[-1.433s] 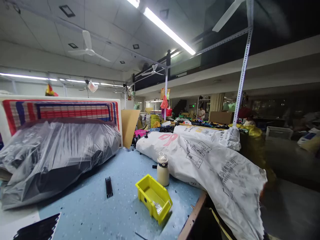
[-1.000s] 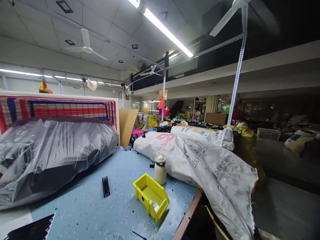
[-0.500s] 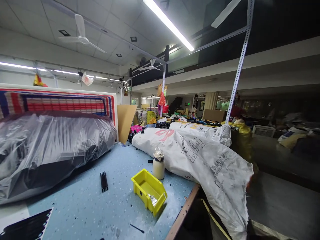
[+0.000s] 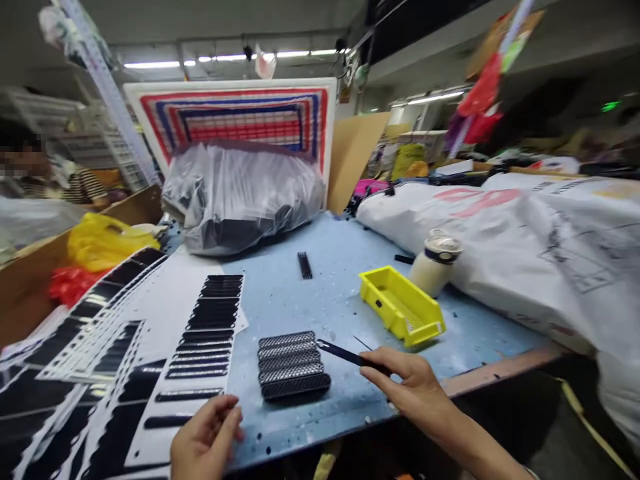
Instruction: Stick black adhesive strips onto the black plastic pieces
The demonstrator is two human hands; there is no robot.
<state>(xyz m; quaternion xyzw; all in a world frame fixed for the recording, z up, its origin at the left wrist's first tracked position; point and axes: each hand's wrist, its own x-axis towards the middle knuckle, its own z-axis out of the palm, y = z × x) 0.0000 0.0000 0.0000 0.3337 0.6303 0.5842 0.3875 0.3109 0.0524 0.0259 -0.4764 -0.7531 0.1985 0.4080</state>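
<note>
My right hand (image 4: pixel 407 380) pinches one end of a slim black strip (image 4: pixel 345 353) with a small light eyelet at its far tip. That tip is beside a stack of black, mesh-textured pieces (image 4: pixel 293 367) on the blue table (image 4: pixel 330 300). My left hand (image 4: pixel 207 437) is at the near edge, over a white sheet (image 4: pixel 185 380) lined with black strips. Its fingers are loosely curled, with nothing visible in them. Beyond my right hand stands a yellow bin (image 4: pixel 400 303) with small shiny pieces at its front lip.
A cream bottle (image 4: pixel 436 263) stands behind the bin. White woven sacks (image 4: pixel 500 247) line the right side. A plastic-covered bundle (image 4: pixel 245 193) is at the back. More sheets of black strips (image 4: pixel 55 413) overlap at left. A person (image 4: pixel 55 170) is at far left.
The view has turned left and down, blurring some edges. Both my hands, the strip in the right one and the mesh stack are now in view.
</note>
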